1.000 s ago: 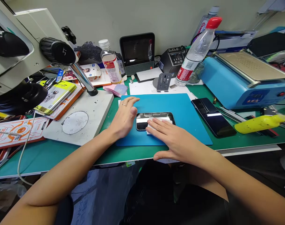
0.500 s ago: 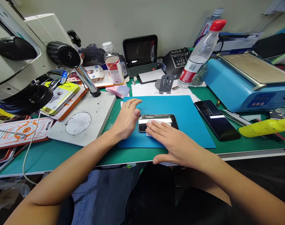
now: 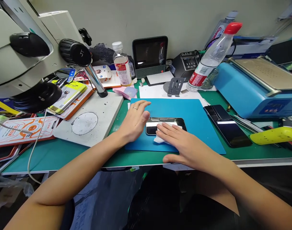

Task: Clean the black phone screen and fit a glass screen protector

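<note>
A phone (image 3: 151, 127) with a dark, glossy face lies sideways on the blue mat (image 3: 184, 108). My right hand (image 3: 181, 140) rests flat over its right part, fingers stretched out, pressing a white cloth or tissue (image 3: 158, 139) against it; the thumb is spread toward the table's front edge. At the phone's left end is my left hand (image 3: 135, 121), with a ring on one finger, its fingers apart and nothing in it. Whether it touches the phone's edge cannot be made out.
A microscope (image 3: 28, 64) stands over a pale base plate (image 3: 105, 111) at left. Behind the mat are a phone stand (image 3: 176, 87), a bottle (image 3: 122, 67) and a red-capped bottle (image 3: 203, 68). A dark phone (image 3: 228, 127), yellow bottle (image 3: 275, 135) and blue machine (image 3: 246, 89) sit at right.
The whole view has shifted, so things appear slightly further right. More of the white cloth shows, crumpled, below and above my right fingers. Both hands keep nearly the same place at the phone.
</note>
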A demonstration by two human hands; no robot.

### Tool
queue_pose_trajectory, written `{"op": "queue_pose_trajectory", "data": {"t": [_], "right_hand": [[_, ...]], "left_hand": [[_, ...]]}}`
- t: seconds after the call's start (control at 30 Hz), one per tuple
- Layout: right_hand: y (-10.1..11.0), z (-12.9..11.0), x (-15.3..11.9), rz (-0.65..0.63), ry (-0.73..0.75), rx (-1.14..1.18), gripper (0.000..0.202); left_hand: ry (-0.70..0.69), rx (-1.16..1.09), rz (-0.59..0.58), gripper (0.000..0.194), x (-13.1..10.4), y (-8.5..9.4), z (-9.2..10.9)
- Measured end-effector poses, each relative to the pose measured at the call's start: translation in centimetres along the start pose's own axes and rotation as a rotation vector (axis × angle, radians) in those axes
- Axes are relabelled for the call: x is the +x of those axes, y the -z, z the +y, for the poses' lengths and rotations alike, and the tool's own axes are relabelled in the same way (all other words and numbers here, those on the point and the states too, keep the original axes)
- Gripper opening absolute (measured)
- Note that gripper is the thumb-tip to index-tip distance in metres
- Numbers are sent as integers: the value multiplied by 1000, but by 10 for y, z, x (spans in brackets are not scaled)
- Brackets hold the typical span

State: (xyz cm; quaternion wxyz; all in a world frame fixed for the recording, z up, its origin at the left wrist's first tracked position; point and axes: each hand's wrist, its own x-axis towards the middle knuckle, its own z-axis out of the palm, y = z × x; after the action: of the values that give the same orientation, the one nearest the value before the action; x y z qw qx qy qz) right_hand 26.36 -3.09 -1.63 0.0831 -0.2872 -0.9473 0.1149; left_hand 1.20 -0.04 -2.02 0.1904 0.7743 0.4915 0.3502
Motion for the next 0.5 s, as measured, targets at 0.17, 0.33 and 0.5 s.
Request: {"op": "queue_pose_trajectory", "data": {"t": [0.17, 0.33, 0.5], "right_hand": [[-2, -5, 18, -12, 38, 35, 82], [3, 2, -1, -32, -23, 29, 72], [2, -4, 9, -25, -6, 5, 75]], "left_hand": [[1, -15, 7, 88, -1, 2, 0], [1, 0, 15, 88, 0, 3, 2], [14, 9, -23, 89, 0, -1, -1]]}}
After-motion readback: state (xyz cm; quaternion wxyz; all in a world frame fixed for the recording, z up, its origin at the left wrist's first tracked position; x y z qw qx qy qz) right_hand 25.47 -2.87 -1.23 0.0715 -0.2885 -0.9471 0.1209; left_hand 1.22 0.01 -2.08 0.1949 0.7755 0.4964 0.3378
